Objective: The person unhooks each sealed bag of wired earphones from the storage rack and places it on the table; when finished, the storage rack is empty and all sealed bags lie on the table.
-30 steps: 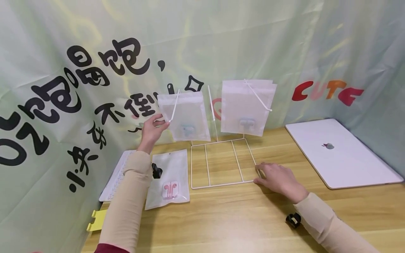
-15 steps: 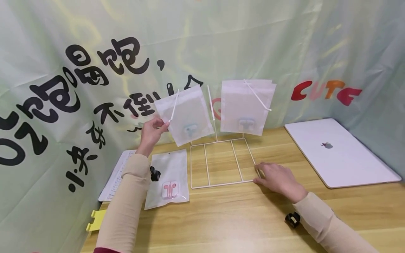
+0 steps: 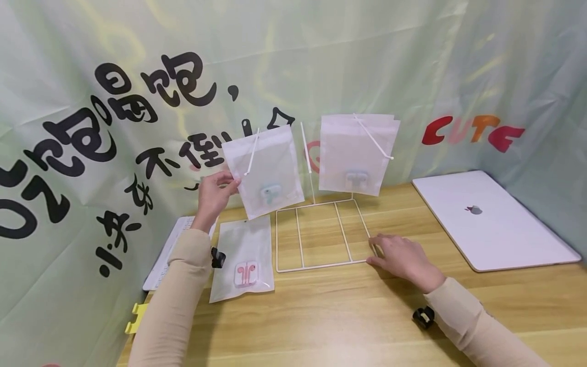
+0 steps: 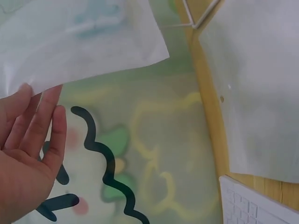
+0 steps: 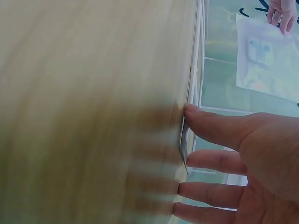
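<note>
In the head view my left hand (image 3: 215, 196) pinches the left edge of a translucent white bag (image 3: 259, 163). Inside this bag is a blue earphone case (image 3: 271, 192). The bag hangs tilted on the left prong (image 3: 251, 155) of a white wire display rack (image 3: 300, 239). My right hand (image 3: 403, 257) holds the front right corner of the rack's base, thumb and fingers on the wire, as the right wrist view also shows. On the right prong (image 3: 373, 137) hang more white bags (image 3: 355, 153), one with an earphone case low inside. A middle prong (image 3: 305, 148) carries nothing.
Left of the rack lies a flat bag (image 3: 229, 280) with a pink earphone case (image 3: 246, 274). Beyond it are a white keyboard (image 3: 160, 265) and a yellow piece (image 3: 135, 318) at the table's left edge. A closed laptop (image 3: 495, 219) lies at right. A printed curtain (image 3: 367, 61) stands behind.
The bag at my left hand has swung from nearly upright to a tilt, its bottom now lower. My left hand has shifted slightly down and left. The right hand and rack are still.
</note>
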